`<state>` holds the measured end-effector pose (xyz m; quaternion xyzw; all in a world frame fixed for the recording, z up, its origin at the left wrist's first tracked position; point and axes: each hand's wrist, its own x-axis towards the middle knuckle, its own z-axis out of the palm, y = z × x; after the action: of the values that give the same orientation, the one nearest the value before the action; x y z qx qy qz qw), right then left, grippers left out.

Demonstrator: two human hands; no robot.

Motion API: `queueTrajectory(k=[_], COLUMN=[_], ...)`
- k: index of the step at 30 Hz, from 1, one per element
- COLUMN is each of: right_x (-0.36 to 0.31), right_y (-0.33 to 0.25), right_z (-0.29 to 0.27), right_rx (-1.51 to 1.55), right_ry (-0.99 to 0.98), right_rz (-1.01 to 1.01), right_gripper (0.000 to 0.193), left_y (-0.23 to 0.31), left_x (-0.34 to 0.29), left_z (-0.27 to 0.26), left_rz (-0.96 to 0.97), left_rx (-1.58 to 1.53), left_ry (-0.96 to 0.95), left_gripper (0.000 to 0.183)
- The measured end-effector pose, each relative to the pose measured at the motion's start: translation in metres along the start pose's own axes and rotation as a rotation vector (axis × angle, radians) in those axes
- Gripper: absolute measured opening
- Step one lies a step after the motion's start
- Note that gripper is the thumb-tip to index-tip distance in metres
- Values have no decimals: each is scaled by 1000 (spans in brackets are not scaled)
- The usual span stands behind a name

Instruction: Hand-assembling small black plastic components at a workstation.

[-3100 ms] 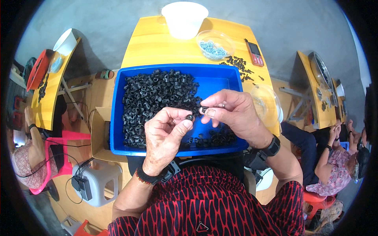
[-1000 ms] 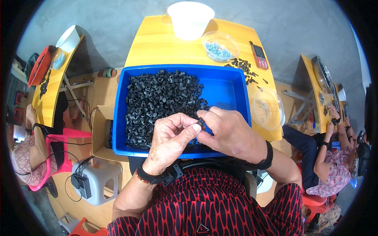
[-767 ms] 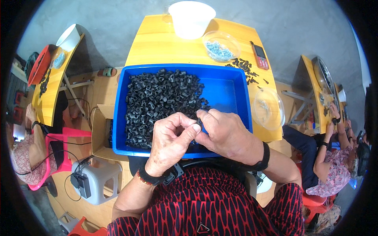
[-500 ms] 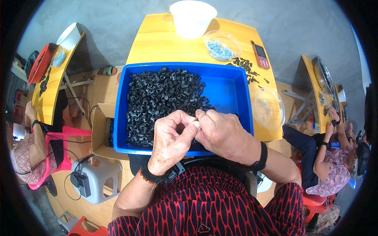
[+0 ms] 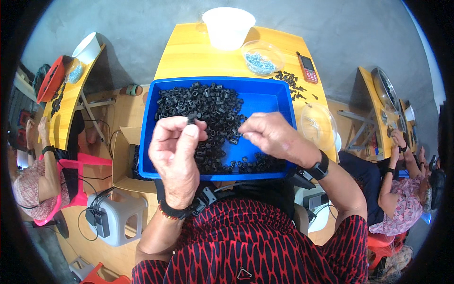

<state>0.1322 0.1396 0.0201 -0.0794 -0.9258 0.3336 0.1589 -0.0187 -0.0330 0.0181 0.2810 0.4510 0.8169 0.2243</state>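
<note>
A blue plastic tray [image 5: 276,102] holds a heap of small black ring-shaped plastic parts [image 5: 196,99], piled mostly on its left side. Over the tray's near left, my left hand [image 5: 174,149] pinches one small black plastic part [image 5: 191,120] between thumb and fingers. My right hand [image 5: 274,135] hovers above the tray's right half, thumb and fingers pressed together. Whatever sits in that pinch, if anything, is too small to make out. A space separates the two hands.
On the yellow table [image 5: 184,49] stand a white tub [image 5: 229,29], a clear bowl [image 5: 261,59] of blue-grey screws, loose black parts [image 5: 292,85], a red phone [image 5: 308,68] and a clear dish [image 5: 318,125]. A cardboard box [image 5: 124,163] adjoins the tray. Two people work at side tables.
My hands were together at the tray's near middle; they have parted. The left moved left and up with a black part showing in it, the right slightly right.
</note>
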Motion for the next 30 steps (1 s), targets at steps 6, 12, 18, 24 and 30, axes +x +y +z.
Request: queueTrajectory(k=[6,12,18,24,30], right_x=[7,8,1,18,25], right_y=[-14,-8,2,-20,-32], right_z=[11,16,27,33,35], right_rx=[-197,-274,-268,-312,-274], right_ry=[-302,-349,-270,-331,-440], right_rz=[-3,-61,-115,-32,118], right_gripper=[14,12,18,30,23], left_y=[30,20,-20,-52,-49], left_x=[1,0,-11,-8,-8], left_z=[-37,-124,-187,-215,-208], left_rz=[231,225,-121,-277,-291], left_rx=[58,47,65,137,201], left_ry=[173,545,940,1073,1094], left_gripper=[11,13,21,32,38])
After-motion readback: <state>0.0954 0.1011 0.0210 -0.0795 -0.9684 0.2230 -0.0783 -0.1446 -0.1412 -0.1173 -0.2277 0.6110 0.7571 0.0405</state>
